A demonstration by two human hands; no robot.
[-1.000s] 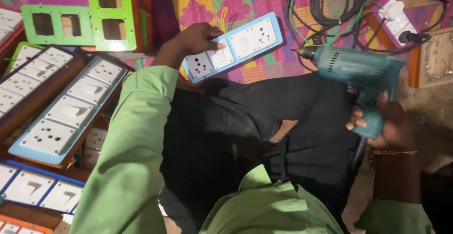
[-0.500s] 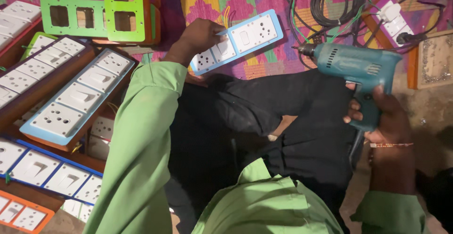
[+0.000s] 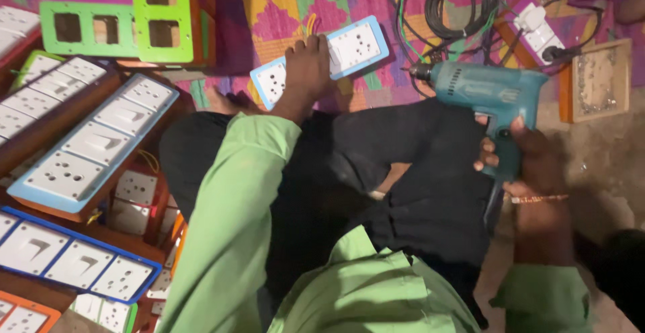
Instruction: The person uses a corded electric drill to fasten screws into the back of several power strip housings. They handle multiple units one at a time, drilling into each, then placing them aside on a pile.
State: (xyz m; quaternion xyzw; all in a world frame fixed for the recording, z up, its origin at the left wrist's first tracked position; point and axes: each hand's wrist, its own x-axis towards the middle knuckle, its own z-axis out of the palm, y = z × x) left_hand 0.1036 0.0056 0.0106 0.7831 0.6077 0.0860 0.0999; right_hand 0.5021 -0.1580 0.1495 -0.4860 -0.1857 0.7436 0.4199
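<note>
My left hand (image 3: 306, 71) rests on a light-blue framed white switch board (image 3: 353, 49) that lies on a patterned cloth in front of my knees. Short coloured wires stick out above the board by my fingers. My right hand (image 3: 527, 161) grips the handle of a teal electric drill (image 3: 487, 91), held level over my right knee with its chuck pointing left, a short way right of the board. Both sleeves are light green and my trousers are dark.
Several switch boards in blue frames (image 3: 87, 148) are stacked on wooden boxes at the left. Green and pink frames with square cut-outs (image 3: 141, 17) lie at the top left. A coil of black cable (image 3: 463, 4), a white socket (image 3: 537, 30) and a wooden box (image 3: 598, 77) sit at the top right.
The view has shifted, so everything sits lower and further right in frame. My left hand stays on the blue-framed board and my right hand keeps its grip on the drill.
</note>
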